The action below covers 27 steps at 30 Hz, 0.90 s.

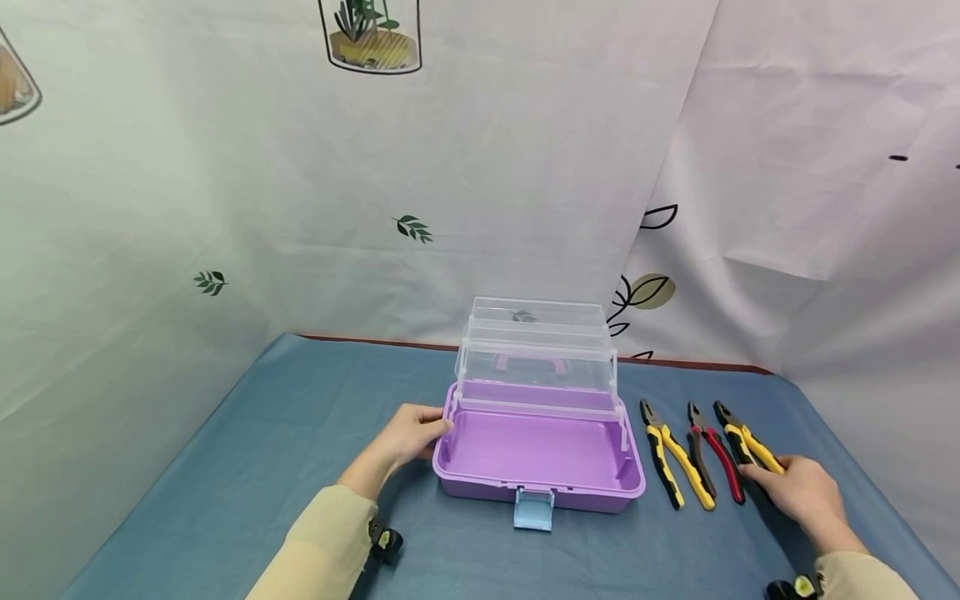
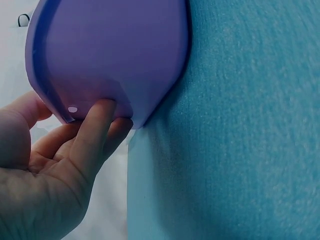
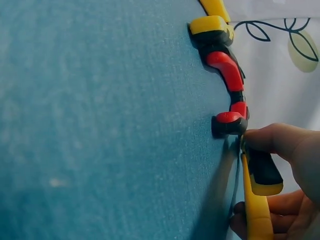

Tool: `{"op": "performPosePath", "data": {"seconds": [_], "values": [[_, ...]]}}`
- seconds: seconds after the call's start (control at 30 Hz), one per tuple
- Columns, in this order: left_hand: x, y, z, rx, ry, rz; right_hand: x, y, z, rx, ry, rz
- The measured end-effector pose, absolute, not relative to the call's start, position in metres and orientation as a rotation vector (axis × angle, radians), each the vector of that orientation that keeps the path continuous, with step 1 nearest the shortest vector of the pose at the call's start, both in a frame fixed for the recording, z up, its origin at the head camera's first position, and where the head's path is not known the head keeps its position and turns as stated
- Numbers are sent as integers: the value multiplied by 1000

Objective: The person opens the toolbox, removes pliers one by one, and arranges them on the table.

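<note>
A purple plastic toolbox (image 1: 532,450) stands with its clear lid (image 1: 540,333) raised at the back and a light-blue latch (image 1: 533,510) hanging at the front. My left hand (image 1: 408,435) grips its left end, thumb at the rim and fingers against the outer wall (image 2: 115,55). At the far right, my right hand (image 1: 808,493) holds yellow-and-black pliers (image 1: 738,429) by the handles. In the right wrist view, thumb and fingers close around those handles (image 3: 257,212). To their left lie red-handled pliers (image 1: 722,458) and another yellow-and-black pair (image 1: 678,458).
A blue cloth (image 1: 315,433) covers the table, its far edge trimmed in reddish brown. White printed fabric (image 1: 337,167) hangs behind and along both sides. The raised lid stands close in front of the back fabric.
</note>
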<state>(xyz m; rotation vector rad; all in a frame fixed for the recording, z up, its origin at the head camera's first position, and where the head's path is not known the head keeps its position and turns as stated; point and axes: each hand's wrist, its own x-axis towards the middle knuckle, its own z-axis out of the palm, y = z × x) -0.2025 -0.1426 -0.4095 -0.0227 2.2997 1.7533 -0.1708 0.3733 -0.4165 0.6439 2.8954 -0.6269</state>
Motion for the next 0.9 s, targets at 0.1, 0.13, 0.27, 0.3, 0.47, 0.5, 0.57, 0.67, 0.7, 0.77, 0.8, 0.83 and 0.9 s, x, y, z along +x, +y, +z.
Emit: {"op": "performPosePath", "data": {"seconds": [0.1,0.13,0.27,0.3,0.47,0.5,0.57,0.67,0.7,0.77,0.8,0.83,0.9], "values": [[-203,-142,-409,-23,2298,1750,-170,374,-416,649,2887,-644],[-203,-142,-410,-22,2296,1750,-169,374,-416,648,2887,-644],[-204,-143,-410,-15,2291,1754,-168,376,-417,633,2885,-636],[-204,-143,-411,-15,2289,1756,-168,376,-417,632,2884,-634],[-204,-143,-412,-11,2280,1770,-169,378,-419,645,2884,-631],[-204,-143,-412,-10,2279,1771,-169,377,-419,646,2884,-633],[-204,-143,-412,-12,2276,1775,-169,377,-419,643,2880,-632],[-204,-143,-411,-9,2271,1778,-169,377,-418,630,2871,-615],[-204,-144,-411,-6,2271,1776,-169,378,-418,622,2865,-609],[-204,-144,-410,-4,2273,1772,-169,378,-418,600,2857,-599],[-204,-144,-410,-4,2275,1768,-169,379,-418,587,2852,-596],[-204,-144,-410,-1,2276,1766,-169,379,-418,572,2847,-598],[-204,-145,-410,-2,2280,1760,-169,380,-419,550,2836,-602]]}}
